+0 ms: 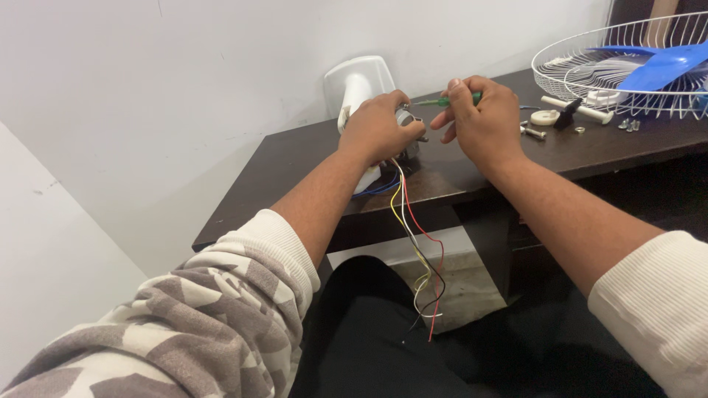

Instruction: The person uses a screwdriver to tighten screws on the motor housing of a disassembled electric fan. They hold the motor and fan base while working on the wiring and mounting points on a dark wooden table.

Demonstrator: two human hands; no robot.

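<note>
My left hand [380, 129] kept a clenched grip on the fan motor [408, 125] at the dark tabletop [295, 166] edge, coloured wires [420, 250] dangling below. My right hand [483, 121] gripped a green screwdriver [442, 102], tip pointing at the motor. White fan guard [627, 66] far right.
</note>
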